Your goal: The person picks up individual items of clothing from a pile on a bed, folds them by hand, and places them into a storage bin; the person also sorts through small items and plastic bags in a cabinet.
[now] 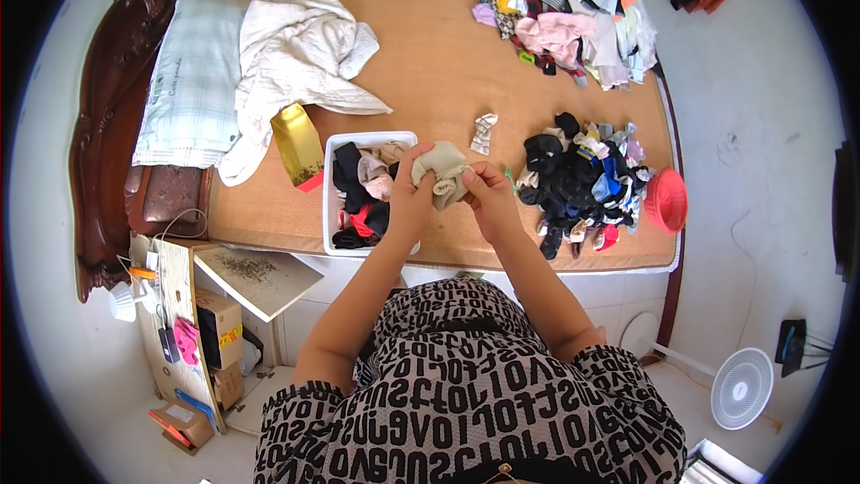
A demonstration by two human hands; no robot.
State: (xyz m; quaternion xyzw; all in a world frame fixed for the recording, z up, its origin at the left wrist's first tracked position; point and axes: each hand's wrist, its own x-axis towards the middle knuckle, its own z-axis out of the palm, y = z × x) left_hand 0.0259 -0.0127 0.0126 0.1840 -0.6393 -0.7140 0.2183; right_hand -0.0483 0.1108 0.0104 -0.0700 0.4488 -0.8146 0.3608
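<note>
Both my hands are closed on a pale grey-green sock, partly rolled, above the bed's front part. My left hand wraps its left side, while my right hand pinches its right edge. Just left of them stands a white plastic bin with rolled dark, pink and red socks inside. A striped light sock lies alone beyond my right hand. Farther right spreads a heap of mostly black socks, mixed with white, blue and red ones.
A red basket sits at the bed's right edge. Behind the bin are a yellow box, a white blanket and a plaid pillow. A large clothes pile lies far right. A white fan stands on the floor.
</note>
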